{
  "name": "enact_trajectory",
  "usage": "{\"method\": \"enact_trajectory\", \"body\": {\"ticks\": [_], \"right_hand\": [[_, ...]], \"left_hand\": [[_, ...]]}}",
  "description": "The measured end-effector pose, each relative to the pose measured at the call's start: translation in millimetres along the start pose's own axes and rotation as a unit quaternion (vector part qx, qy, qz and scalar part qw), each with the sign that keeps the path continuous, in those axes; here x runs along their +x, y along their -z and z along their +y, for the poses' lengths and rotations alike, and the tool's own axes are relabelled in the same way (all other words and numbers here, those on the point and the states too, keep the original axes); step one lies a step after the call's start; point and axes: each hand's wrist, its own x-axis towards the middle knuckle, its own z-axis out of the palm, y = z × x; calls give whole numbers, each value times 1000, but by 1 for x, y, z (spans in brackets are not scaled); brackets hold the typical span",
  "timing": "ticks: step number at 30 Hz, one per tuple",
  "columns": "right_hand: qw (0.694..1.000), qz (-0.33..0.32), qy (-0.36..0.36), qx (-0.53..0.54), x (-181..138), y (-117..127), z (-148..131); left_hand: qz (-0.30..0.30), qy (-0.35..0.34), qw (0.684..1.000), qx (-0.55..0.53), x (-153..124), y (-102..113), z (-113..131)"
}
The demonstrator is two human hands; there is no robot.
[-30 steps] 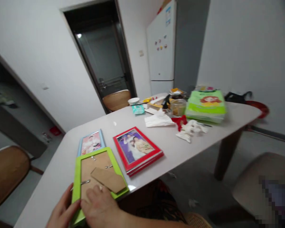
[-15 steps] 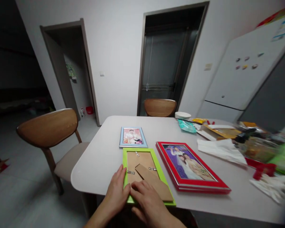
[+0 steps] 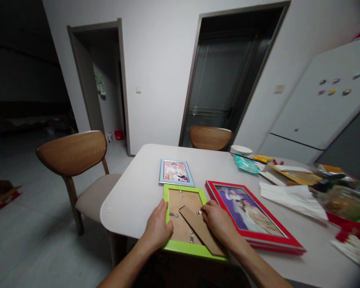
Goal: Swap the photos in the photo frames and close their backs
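A lime-green picture frame [image 3: 195, 249] lies face down at the table's near edge, its brown backing board [image 3: 175, 200] and slanted easel stand [image 3: 198, 228] facing up. Small metal clips [image 3: 173, 215] sit around the backing. My left hand [image 3: 157, 224] grips the frame's left side, thumb on the border. With bent fingers pressed together, my right hand [image 3: 217, 220] is at the right-hand clip [image 3: 199, 212]. Beyond lies a blue picture frame [image 3: 176, 173], photo up. Red picture frames [image 3: 276, 245] are stacked to the right, the top one showing a couple's photo.
A white table [image 3: 129, 200] holds everything. At its right are a white paper [image 3: 292, 198], a teal packet [image 3: 246, 164], a white bowl [image 3: 241, 150] and mixed clutter. Wooden chairs stand at the left [image 3: 73, 154] and far side [image 3: 211, 137].
My right hand has moved from the frame's lower edge up to the right-hand clip, uncovering the bottom clip. My left hand stays at the left side. The view has shifted slightly left.
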Motion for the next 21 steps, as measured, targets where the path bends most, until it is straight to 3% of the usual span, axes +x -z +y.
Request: {"method": "enact_trajectory", "body": {"ticks": [6, 9, 13, 17, 21], "right_hand": [[998, 38, 20, -36, 0, 1, -7], [996, 51, 73, 3, -2, 1, -30], [987, 12, 148, 67, -1, -7, -65], [989, 36, 124, 79, 7, -19, -79], [988, 38, 117, 92, 12, -18, -75]], "left_hand": [[26, -2, 1000, -10, -3, -5, -4], [36, -3, 999, -17, -2, -8, -7], [44, -7, 999, -10, -2, -9, -7], [40, -9, 999, -5, -1, -10, -6], [42, -9, 999, -7, -1, -9, -7]]}}
